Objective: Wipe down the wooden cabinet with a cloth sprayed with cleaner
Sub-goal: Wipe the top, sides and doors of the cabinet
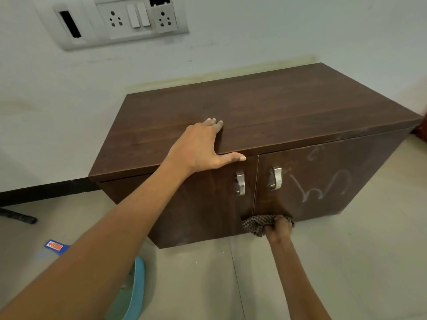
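A low dark wooden cabinet (265, 112) with two doors and two metal handles stands on the floor against a white wall. My left hand (203, 146) rests flat on the front edge of its top, fingers on the top, thumb stretched along the front lip. My right hand (278, 229) grips a crumpled checked cloth (255, 225) and holds it against the bottom edge of the doors, near the gap between them. White chalk-like scribbles (321, 183) mark the right door.
A switch and socket panel (129, 19) sits on the wall above. On the tiled floor at the left lie a blue card (56, 245) and a turquoise basin (136, 289). A dark bar (18, 218) lies at the far left.
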